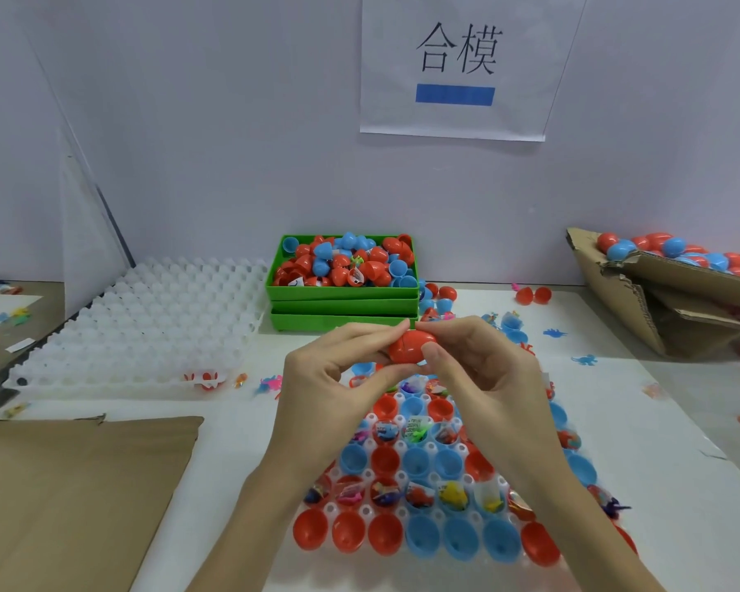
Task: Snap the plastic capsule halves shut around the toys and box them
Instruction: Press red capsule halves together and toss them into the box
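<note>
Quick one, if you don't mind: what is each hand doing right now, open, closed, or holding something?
Left hand: pinches the left end of the red capsule.
Right hand: grips the same capsule's right end.

Both hands meet on a red capsule (411, 346), the left hand (334, 378) pinching its left end and the right hand (479, 373) curled over its right end, thumb on the front. Below the grip lies a white tray (372, 512) filled with open red and blue halves, some holding small toys. Just beyond the grip stands a green box (342, 292) heaped with capsule halves. Left of the grip sits an empty white tray (146, 322); far right, a cardboard box (658, 301) holds closed capsules.
</note>
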The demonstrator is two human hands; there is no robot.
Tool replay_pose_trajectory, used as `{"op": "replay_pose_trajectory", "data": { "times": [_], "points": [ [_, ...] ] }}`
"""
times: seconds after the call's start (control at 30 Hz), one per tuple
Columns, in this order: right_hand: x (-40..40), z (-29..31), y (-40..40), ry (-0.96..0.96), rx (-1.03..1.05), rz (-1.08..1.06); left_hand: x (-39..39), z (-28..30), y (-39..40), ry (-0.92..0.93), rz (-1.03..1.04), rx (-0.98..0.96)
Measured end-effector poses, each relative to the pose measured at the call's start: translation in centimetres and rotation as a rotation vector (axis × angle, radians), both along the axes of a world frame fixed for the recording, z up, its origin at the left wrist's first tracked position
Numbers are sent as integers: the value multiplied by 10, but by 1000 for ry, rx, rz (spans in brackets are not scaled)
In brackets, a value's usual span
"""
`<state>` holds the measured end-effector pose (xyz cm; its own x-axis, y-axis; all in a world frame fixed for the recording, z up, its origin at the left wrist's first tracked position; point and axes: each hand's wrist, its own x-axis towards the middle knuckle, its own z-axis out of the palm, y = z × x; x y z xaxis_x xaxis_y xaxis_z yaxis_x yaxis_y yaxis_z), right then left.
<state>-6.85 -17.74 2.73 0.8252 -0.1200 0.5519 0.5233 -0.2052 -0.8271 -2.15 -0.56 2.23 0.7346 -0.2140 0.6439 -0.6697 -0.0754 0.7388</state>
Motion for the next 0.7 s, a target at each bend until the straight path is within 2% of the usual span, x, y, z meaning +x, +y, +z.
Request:
{"op": "replay_pose_trajectory", "data": {
  "times": [0.3, 0.4, 0.53, 0.7],
  "points": [
    [2, -3, -3, 55, -62, -3, -1, -3, -6, -19, 25, 14],
    [3, -7, 0, 81, -34, -12, -3, -2, -9, 76, -25, -32],
    [3, -6, 2, 123, 112, 25, -2, -1, -9, 201, -50, -102],
    [1, -5, 7, 124, 71, 52, -5, 0, -8, 72, 89, 57]
  ]
}}
